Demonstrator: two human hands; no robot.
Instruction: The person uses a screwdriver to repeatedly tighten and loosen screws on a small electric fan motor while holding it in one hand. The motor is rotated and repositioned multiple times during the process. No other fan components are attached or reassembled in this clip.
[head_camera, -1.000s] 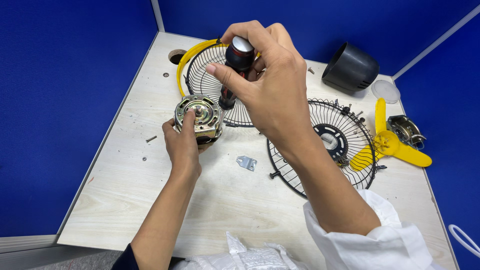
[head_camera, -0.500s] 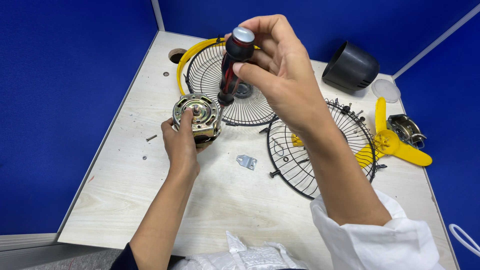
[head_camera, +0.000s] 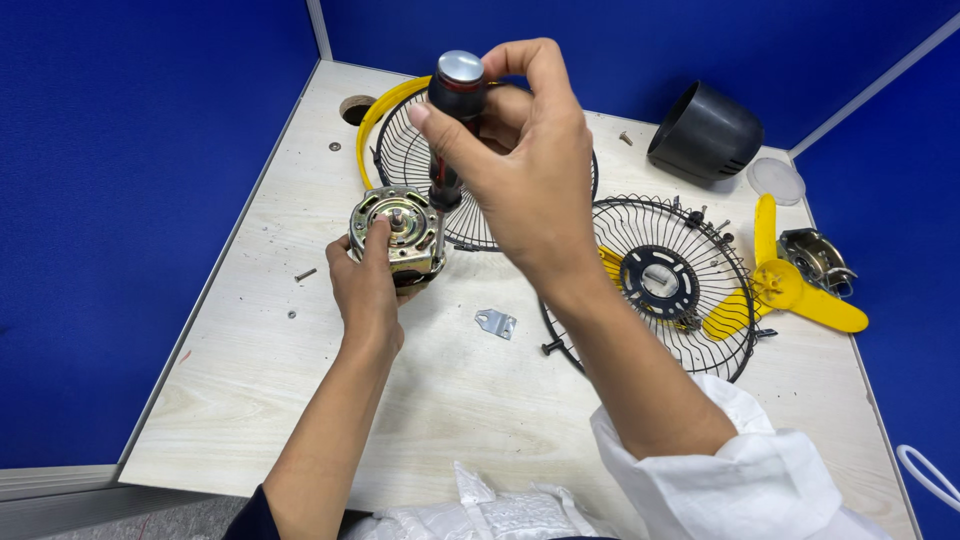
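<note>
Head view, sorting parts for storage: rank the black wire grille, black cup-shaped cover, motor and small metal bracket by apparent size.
1. Black wire grille, partly behind the right arm.
2. Black cover and motor look alike; the cover lies farther off, so unranked.
3. Metal bracket.

Pale wood-grain tabletop is sitting boxed in by deep blue partition walls on left, back and right, with thin grey strips running up where the panels are meeting. Even, soft light is falling across the surface, throwing only faint shadows. A round cable hole is showing near the table's far left corner.
</note>
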